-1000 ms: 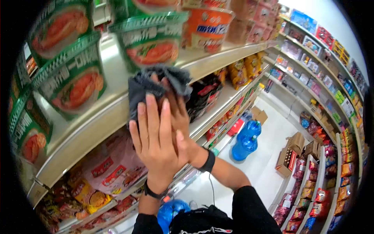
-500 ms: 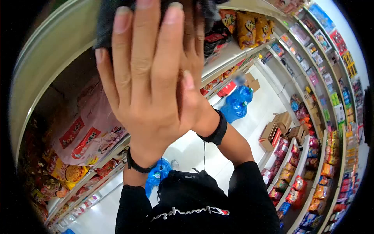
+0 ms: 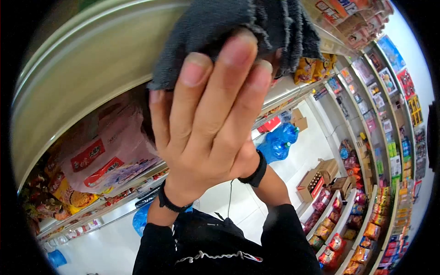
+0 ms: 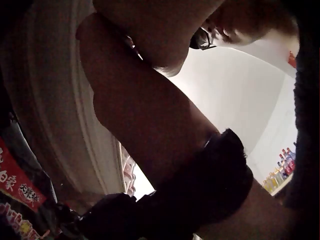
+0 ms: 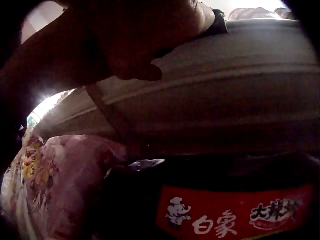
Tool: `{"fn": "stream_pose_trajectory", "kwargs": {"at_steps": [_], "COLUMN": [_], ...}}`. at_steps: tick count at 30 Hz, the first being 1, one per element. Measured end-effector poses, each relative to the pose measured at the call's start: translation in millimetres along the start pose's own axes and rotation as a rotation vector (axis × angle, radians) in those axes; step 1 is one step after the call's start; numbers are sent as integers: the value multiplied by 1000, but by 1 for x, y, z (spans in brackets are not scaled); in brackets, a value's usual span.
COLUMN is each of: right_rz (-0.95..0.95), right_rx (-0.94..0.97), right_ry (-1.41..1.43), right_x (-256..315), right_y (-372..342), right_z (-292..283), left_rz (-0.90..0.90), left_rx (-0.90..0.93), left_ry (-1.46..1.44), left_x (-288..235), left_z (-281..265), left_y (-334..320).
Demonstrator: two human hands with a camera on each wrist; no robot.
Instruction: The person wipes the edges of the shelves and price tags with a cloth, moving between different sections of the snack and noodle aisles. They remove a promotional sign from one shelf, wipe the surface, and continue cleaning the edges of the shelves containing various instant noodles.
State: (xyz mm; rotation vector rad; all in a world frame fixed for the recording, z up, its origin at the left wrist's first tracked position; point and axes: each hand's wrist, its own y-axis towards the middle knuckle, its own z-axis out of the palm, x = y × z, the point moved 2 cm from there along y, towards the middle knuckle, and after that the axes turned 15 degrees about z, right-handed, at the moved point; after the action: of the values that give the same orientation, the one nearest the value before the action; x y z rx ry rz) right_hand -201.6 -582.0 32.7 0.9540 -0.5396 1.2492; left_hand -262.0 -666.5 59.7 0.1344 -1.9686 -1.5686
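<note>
A dark grey cloth point(image 3: 215, 23) lies bunched at the top of the head view, against the pale front edge of a shelf point(image 3: 101, 50). My left hand point(image 3: 206, 119) is laid over my right hand, its slightly bent fingers reaching onto the cloth without curling round it. The right hand point(image 3: 248, 159) is mostly hidden beneath; a small part of a finger shows on the cloth, extended past the left fingertips. Skin in deep shadow fills much of the left wrist view. In the right wrist view, a shadowed hand point(image 5: 135, 40) is in front of the shelf edge.
Below the shelf edge are a pink bag point(image 3: 110, 146) and other packets; a red-labelled package point(image 5: 225, 212) shows in the right wrist view. Yellow bags point(image 3: 311, 71) stand beyond the cloth. Blue bottles point(image 3: 277, 142) and open cartons point(image 3: 311, 181) are on the floor, with stocked shelves at right.
Both hands and the cloth have shifted right in the head view since half a second ago, and the left fingers are more bent. The green cups seen a second ago have left the view.
</note>
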Motion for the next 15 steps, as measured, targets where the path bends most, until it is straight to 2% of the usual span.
{"fn": "stream_pose_trajectory", "kwargs": {"at_steps": [3,6,9,10,13,15], "right_rz": [-92,-204,-402,-503,-661,-737], "right_rx": [-34,-101,-231,-297,-439,-507], "right_ry": [-145,-418,-839,-1068,-1453,-1581], "right_x": [9,18,26,34,38,36], "right_y": [1,2,4,8,7,8], "right_z": [2,6,14,15,23,27], "left_rz": [5,25,-87,-130,-188,-190], "left_rx": [25,-45,56,96,0,-54], "left_ry": [-19,-91,-150,-175,-317,-355], "left_x": [-7,-8,-11,-11,-24,-27], "left_z": [-9,-12,-20,-26,-28,-26], "left_y": [14,33,25,27,39,34]}}
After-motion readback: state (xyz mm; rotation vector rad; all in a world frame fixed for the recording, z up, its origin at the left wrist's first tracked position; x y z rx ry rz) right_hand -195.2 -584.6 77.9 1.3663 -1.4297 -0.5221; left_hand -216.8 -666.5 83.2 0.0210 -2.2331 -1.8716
